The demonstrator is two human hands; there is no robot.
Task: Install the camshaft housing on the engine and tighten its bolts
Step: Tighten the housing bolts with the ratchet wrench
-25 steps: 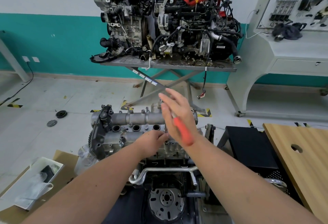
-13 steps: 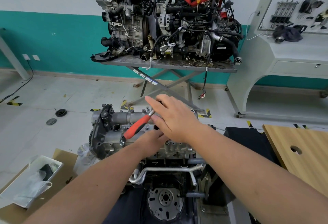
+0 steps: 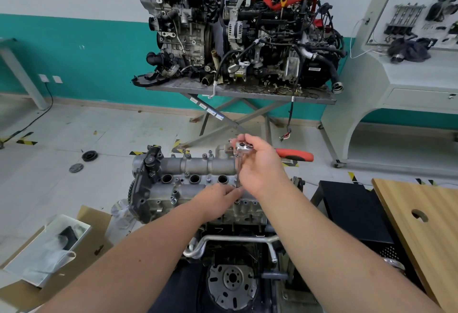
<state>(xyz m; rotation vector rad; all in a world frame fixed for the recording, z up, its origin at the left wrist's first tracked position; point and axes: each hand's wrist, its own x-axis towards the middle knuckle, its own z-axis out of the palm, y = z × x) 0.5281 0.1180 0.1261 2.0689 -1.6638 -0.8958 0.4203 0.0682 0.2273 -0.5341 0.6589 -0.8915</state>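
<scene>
Two hands over camshaft housing (image 3: 198,167), right hand (image 3: 260,164) grip pinching ratchet (image 3: 285,153), left hand (image 3: 218,200) fingertips steadying its extension.

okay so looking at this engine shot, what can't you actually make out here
Head view only:
- Socket tip and the bolt under it: hidden behind the right hand and left hand.
- Ratchet grip: partly covered by the right hand.
- Camshaft housing right end: hidden by both hands.
- Bolt tightness: too small to judge.

Ratchet handle (image 3: 295,155) red-black; camshaft housing (image 3: 198,179) grey; wall band (image 3: 74,52) teal.
</scene>
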